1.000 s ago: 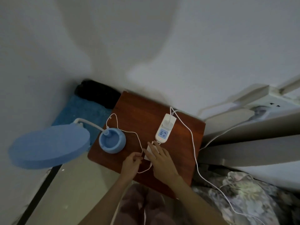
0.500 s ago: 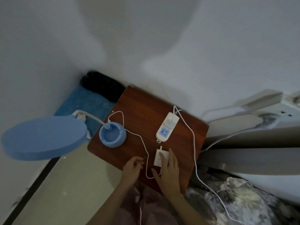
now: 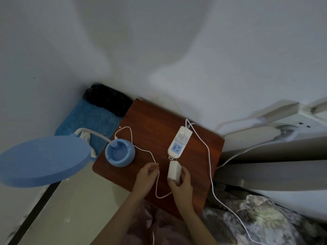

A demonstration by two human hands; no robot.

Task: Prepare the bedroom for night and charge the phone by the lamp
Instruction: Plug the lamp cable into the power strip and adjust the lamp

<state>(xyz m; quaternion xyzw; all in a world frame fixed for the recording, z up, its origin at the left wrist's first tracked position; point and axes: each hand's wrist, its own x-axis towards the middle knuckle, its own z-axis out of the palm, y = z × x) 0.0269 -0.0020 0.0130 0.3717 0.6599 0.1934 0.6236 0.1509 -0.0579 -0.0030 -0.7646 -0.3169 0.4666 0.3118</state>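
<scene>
Because the right hand [image 3: 182, 184] had its fingers and thumb wrapped round the lower end of the white adapter [image 3: 174, 170], the block stood tipped up off the bedside table [image 3: 152, 121], top end aimed at the near tip of the power strip [image 3: 178, 144] — just short of it, prob. to line up w/ a socket or port there, though I couldn't tell which. The left hand [image 3: 147, 175] sat just left of it, fingertips curled in on the thin white cable [image 3: 141, 150], apparently pinching it; my guess is it held slack out of the way so the cord wouldn't drag the block. From that pinch the cable looped near and right, under toward the adapter, and ran far-left up to the blue lamp base [image 3: 120, 152], which sat on the left part of the table, well apart from the strip.

The adapter looked like a plain white rectangular brick, matte, no markings legible in the dim light. No phone was clearly visible — can't say where it lay. The strip showed a small red light at its near end and one plug already seated at its far end, w/ a second white cord [image 3: 209, 160] trailing right and down onto the floral bedding [image 3: 265, 220]. The lamp's round blue head [image 3: 42, 160] hung out left, beyond the table edge.
</scene>
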